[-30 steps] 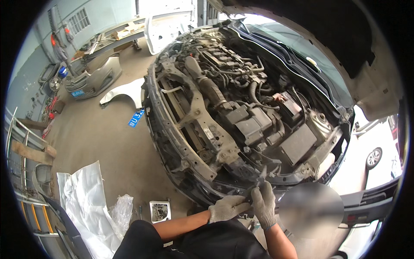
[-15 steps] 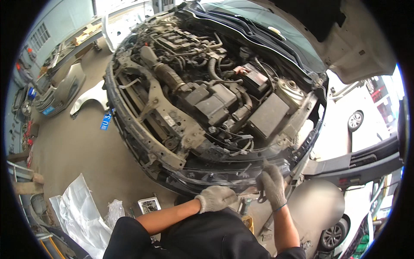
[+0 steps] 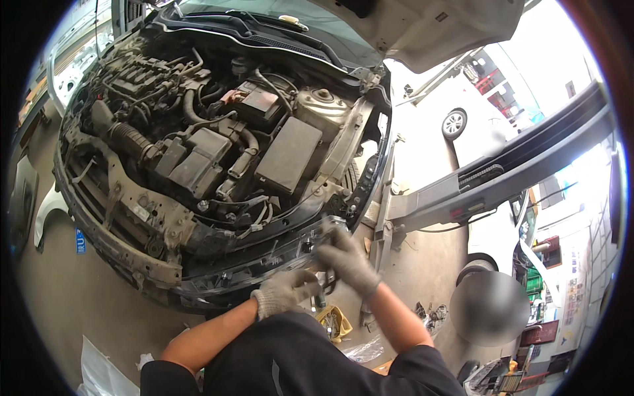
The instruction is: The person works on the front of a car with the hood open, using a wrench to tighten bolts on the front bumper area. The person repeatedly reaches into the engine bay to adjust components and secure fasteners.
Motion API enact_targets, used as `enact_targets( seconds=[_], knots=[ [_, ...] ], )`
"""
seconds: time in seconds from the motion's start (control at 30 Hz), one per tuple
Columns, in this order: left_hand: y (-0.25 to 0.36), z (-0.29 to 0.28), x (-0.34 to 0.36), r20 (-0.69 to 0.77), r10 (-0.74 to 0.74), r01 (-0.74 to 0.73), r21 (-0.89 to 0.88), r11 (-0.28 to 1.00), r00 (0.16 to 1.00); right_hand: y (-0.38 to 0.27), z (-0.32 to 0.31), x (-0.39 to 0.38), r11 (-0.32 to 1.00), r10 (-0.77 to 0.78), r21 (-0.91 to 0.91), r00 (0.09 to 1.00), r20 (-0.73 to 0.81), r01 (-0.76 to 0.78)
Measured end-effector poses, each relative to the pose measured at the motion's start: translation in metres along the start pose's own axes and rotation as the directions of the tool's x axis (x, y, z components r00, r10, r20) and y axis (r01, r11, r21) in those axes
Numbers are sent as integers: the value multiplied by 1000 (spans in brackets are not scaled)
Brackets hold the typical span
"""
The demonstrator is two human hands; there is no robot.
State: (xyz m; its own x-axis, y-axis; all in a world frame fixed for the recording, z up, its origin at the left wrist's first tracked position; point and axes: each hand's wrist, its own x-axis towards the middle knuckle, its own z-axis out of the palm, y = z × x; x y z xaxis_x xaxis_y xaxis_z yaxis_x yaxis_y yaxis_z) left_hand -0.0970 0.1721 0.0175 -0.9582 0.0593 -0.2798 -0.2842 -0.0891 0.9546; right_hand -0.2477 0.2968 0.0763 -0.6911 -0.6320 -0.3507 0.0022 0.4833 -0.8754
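My hands wear grey knit gloves at the front corner of a car with its bumper cover off and engine bay (image 3: 178, 158) exposed. My left hand (image 3: 281, 294) is low by the front edge (image 3: 231, 277), fingers curled toward a dark metal object I cannot make out. My right hand (image 3: 347, 257), blurred, is above and right of it, closed on a dark tool (image 3: 327, 280) that hangs below the fingers and is partly hidden. A black box (image 3: 288, 153) and a battery (image 3: 257, 102) sit in the bay beyond.
A raised hood (image 3: 436, 23) overhangs the back. A grey lift arm (image 3: 502, 181) juts in at right, near a white car (image 3: 494, 237). On the floor are a yellow container (image 3: 332, 325), plastic sheeting (image 3: 96, 363) and, at left, a white fender (image 3: 49, 211).
The view has swung right, so the car appears farther left. My right hand has risen up and left toward my left hand, with the dark tool still in it.
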Motion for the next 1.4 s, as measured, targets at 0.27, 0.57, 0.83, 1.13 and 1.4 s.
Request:
enact_targets(
  seconds=[0.27,0.57,0.83,1.13,1.4],
  knots=[
    [-12,10,-5,-155,-15,83,449,890,988,18,46,-20,694,-352,-703,925,-141,157],
    [-9,19,-4,-198,-11,117,533,838,980,34,51,-17,611,-445,-744,895,-42,269],
    [-4,18,10,-68,-58,85,518,851,996,21,39,-15,968,-75,-251,982,-173,29],
    [30,-18,60,-342,275,114,786,608,898,1,-90,68,615,-246,-776,969,-20,140],
    [51,-48,106,-153,-33,140,772,620,988,-12,-105,128,204,31,-944,962,272,261]
  ],
)
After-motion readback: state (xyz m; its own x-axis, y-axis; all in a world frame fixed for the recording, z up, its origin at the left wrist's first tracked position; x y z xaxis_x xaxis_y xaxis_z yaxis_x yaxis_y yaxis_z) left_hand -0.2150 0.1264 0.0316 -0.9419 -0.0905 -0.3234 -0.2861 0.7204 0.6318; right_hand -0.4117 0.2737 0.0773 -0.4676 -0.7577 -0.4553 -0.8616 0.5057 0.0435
